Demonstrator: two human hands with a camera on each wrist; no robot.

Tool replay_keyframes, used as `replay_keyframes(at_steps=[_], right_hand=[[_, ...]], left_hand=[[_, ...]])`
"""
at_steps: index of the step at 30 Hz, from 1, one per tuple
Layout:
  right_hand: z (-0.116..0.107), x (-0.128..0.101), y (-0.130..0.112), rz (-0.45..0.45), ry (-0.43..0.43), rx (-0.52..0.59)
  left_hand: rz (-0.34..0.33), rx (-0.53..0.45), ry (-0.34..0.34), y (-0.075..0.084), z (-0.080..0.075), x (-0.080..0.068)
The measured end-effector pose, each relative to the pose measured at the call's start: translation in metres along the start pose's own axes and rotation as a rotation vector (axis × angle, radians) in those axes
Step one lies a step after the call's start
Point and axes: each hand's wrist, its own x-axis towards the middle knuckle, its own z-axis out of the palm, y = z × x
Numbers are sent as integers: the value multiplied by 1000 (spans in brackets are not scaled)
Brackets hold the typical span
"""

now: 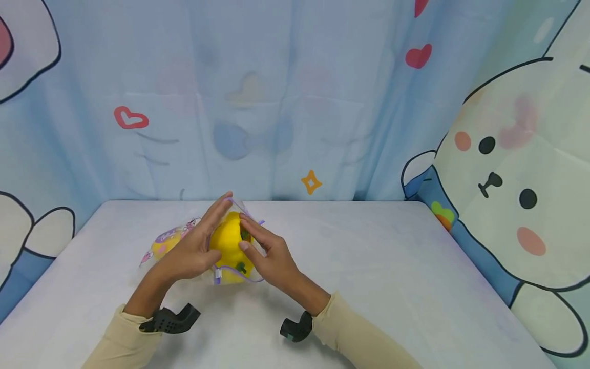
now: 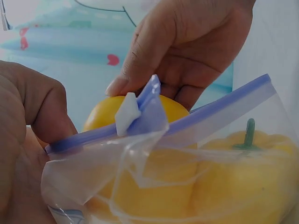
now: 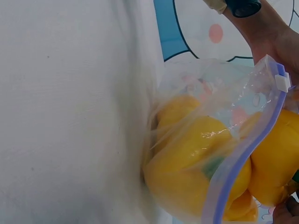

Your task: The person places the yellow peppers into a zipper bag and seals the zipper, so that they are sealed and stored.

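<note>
On tabletop [image 1: 369, 266], left of centre: one zip bag [image 1: 193, 241], two yellow peppers [image 1: 228, 241] counted. Left hand [image 1: 189, 251] fingers pinching bag rim; right hand [image 1: 269, 256] fingers straight against pepper. Open room right.

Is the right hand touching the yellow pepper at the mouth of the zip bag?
Touching. In the left wrist view the right hand's fingertips rest directly on top of the yellow pepper, which sticks out above the zip bag's purple seal.

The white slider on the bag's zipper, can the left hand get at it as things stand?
Probably yes. The left hand already holds the bag by its zipper strip, and the slider sits uncovered beside its thumb. The right hand rests on the pepper behind it, not over it.
</note>
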Motion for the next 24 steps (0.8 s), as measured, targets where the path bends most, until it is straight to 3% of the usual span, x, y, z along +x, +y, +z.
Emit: replay_keyframes(at_steps=[4,10,20,24], right_hand=[[0,0,-2,38,-17,-18],[4,0,-2,64,32,38],[9,-1,-3,9,100,12],[6,0,-6,-24,98,6]], left_hand=[[0,5,-1,1,1,2],[6,14,12,1,5,3],[0,79,34,4,9,2],[6,39,31,3,7,1]])
